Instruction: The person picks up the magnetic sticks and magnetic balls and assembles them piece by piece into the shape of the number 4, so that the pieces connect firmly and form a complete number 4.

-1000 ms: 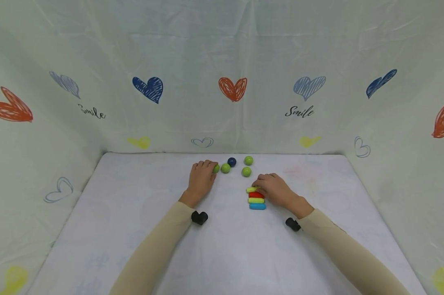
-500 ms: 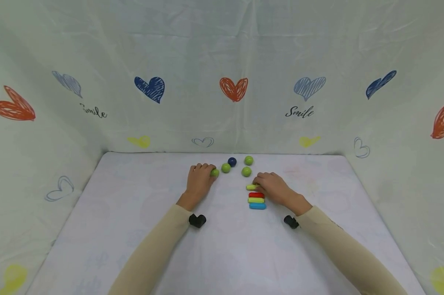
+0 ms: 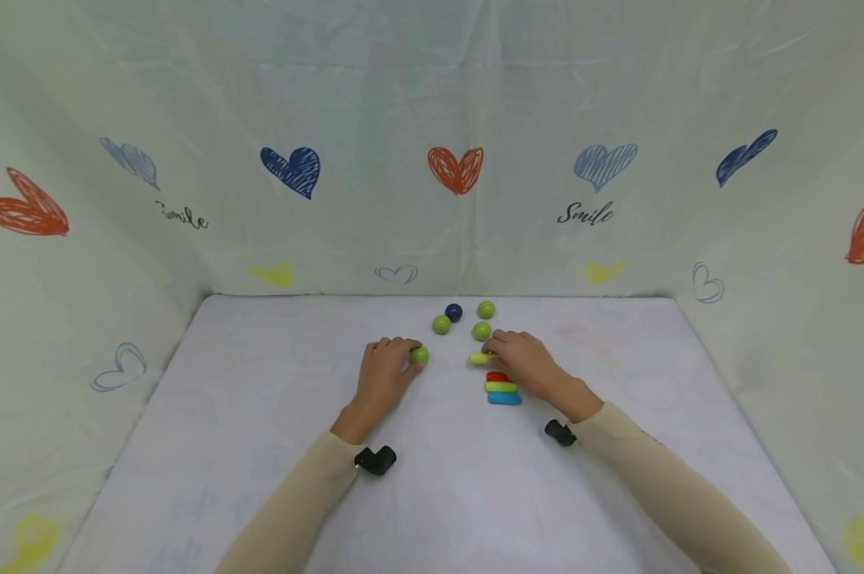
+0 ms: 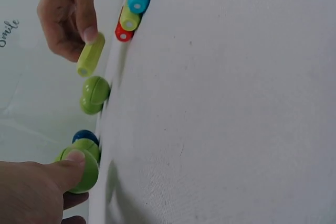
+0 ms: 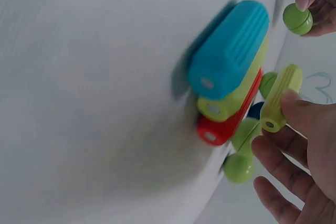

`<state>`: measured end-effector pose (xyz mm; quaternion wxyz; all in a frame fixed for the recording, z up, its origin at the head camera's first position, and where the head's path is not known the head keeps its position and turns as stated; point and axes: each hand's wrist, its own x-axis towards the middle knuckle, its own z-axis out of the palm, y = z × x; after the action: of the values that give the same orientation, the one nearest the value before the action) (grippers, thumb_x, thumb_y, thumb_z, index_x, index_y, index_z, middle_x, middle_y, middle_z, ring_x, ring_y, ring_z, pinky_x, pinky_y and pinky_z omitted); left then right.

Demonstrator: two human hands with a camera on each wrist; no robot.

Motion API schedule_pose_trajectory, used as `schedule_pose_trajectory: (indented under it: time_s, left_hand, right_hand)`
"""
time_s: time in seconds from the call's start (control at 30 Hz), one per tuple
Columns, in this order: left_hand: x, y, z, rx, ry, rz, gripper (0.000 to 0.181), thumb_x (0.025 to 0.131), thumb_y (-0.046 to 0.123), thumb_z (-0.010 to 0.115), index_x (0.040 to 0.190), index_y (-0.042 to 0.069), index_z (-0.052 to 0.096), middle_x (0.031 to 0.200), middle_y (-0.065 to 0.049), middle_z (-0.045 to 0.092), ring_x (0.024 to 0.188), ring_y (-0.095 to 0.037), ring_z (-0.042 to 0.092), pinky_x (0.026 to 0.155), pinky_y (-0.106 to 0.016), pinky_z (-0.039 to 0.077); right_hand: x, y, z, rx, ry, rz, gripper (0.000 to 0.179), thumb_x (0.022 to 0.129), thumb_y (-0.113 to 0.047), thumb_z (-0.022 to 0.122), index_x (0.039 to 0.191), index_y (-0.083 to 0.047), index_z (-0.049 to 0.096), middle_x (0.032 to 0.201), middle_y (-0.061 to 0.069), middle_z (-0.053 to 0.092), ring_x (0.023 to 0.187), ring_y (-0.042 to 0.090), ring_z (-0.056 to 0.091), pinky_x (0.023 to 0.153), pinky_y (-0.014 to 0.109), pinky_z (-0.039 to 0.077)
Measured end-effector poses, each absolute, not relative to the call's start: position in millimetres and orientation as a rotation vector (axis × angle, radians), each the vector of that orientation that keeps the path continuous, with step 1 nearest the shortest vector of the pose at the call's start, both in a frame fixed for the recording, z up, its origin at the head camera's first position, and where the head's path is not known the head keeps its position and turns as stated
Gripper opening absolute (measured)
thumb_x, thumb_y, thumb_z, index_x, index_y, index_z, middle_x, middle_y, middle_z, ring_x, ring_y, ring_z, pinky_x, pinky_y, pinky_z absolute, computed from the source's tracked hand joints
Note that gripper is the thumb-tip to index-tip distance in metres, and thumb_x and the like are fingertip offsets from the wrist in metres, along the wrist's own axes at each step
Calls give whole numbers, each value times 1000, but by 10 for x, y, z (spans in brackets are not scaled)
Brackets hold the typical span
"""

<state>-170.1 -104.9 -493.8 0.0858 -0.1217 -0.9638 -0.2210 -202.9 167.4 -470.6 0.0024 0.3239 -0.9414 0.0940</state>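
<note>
My left hand (image 3: 382, 372) pinches a green ball (image 4: 84, 176) between thumb and fingers; in the right wrist view a seam circles this ball. The right hand (image 3: 525, 363) pinches a yellow-green ridged rod (image 5: 282, 97), its end showing a small grey disc, held off the table. Just nearer to me than that hand, a red rod (image 3: 499, 376), another yellow-green rod (image 3: 500, 387) and a blue rod (image 3: 504, 398) lie side by side on the table.
Behind the hands sit a dark blue ball (image 3: 453, 312) and loose green balls, one (image 3: 441, 324) beside the blue one, another (image 3: 481, 331) near my right fingers, a third (image 3: 485, 309) farther back. A white cloth wall with printed hearts rises behind the table (image 3: 432, 494).
My left hand has drawn its green ball toward me, away from the other balls. The right hand has lifted the yellow-green rod from the row and shifted it away and slightly left.
</note>
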Motion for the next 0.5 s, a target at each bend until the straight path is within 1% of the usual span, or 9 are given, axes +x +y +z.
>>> schedule_pose_trajectory:
  time_s: [0.27,0.5]
  left_hand:
    - [-1571,-1010,-4955,-352,-2876,-725,36,94,24,82,127,12,73,117,-5,76,108,-26,65,106,-50,45]
    - [-1488,-980,-4936,-363,-2860,-730,36,93,24,83,126,12,74,115,-5,76,106,-25,66,104,-50,45]
  right_hand:
    - [-1958,1517,-4679,1054,-2898,319,20,95,-12,80,115,-9,76,109,3,71,101,21,70,94,43,57]
    - [-1909,1421,-4682,1079,-2883,331,18,97,-12,78,114,-10,76,108,2,71,102,19,69,91,41,57]
